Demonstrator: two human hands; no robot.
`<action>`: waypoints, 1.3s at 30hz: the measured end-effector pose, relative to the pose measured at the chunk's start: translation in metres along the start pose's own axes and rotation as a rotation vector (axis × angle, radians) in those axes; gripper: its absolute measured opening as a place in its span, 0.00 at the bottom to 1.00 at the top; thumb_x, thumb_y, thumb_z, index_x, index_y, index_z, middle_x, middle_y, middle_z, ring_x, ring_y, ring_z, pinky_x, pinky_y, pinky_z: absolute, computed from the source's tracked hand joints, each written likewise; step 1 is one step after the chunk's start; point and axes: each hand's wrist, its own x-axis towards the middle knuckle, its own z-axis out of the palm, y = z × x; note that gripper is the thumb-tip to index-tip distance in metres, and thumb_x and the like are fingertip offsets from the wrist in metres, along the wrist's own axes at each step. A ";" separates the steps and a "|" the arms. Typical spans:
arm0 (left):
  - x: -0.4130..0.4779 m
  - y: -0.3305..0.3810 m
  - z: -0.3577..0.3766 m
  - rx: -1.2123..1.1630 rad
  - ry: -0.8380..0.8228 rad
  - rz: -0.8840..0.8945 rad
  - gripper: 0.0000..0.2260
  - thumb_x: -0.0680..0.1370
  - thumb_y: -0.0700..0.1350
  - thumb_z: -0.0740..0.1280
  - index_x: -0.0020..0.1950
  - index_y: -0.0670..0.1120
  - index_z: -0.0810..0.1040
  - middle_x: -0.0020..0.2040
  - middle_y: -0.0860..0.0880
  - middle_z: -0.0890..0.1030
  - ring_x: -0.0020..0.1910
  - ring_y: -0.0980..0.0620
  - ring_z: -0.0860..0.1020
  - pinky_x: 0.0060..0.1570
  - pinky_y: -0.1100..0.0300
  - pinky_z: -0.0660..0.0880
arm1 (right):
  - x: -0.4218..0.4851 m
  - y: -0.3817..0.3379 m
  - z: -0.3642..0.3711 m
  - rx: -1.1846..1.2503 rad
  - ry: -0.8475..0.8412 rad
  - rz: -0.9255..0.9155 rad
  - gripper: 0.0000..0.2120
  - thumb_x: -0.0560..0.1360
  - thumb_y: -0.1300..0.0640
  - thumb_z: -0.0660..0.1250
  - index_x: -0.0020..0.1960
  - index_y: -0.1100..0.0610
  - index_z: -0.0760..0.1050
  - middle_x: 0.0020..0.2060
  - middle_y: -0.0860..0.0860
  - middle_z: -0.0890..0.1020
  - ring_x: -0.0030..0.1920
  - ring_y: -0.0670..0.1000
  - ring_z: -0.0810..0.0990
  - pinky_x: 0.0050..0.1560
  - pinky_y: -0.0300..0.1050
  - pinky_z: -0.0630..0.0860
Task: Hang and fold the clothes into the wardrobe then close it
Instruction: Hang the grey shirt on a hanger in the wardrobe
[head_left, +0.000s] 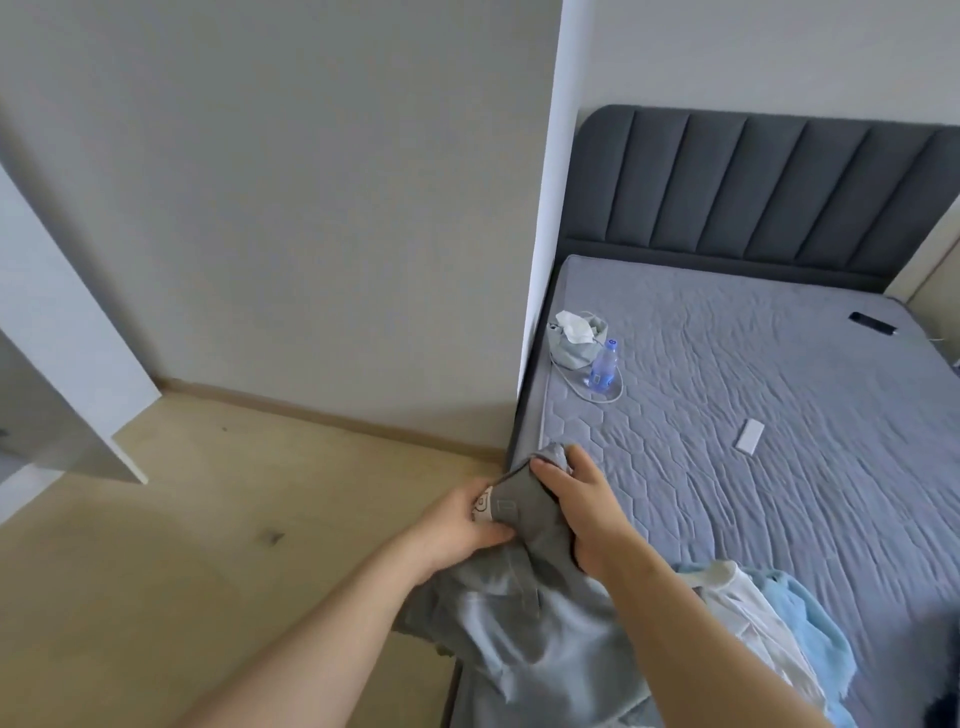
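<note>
Grey garment is gripped at its top edge by both hands at the near corner of the bed. Left hand is curled round the labelled band; right hand is clamped on the cloth beside it. The lower cloth is draped over the mattress edge. Risks judged: loose tail dragged across the floor, or white-and-blue pile snagged and pulled off when the garment is lifted.

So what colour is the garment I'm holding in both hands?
Grey; the garment shows best in the head view.
</note>
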 end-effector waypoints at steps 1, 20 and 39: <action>0.001 -0.001 0.000 0.021 0.045 0.003 0.12 0.73 0.39 0.70 0.56 0.45 0.77 0.52 0.44 0.81 0.49 0.51 0.78 0.54 0.53 0.74 | -0.001 0.000 -0.004 -0.017 -0.007 0.008 0.11 0.75 0.62 0.66 0.36 0.54 0.70 0.32 0.52 0.76 0.36 0.50 0.76 0.38 0.46 0.74; 0.018 0.025 -0.016 -0.686 0.522 -0.112 0.06 0.77 0.42 0.66 0.50 0.41 0.78 0.44 0.43 0.81 0.46 0.45 0.79 0.49 0.54 0.75 | -0.019 0.031 -0.049 -0.349 0.149 0.255 0.05 0.72 0.60 0.68 0.48 0.57 0.75 0.35 0.54 0.80 0.34 0.54 0.79 0.25 0.41 0.73; 0.013 0.019 -0.013 -0.783 0.451 -0.163 0.08 0.78 0.36 0.61 0.45 0.44 0.78 0.40 0.43 0.81 0.38 0.46 0.79 0.38 0.56 0.78 | -0.012 -0.031 0.001 0.132 0.123 0.004 0.06 0.77 0.61 0.59 0.46 0.58 0.75 0.41 0.56 0.79 0.37 0.52 0.76 0.37 0.43 0.73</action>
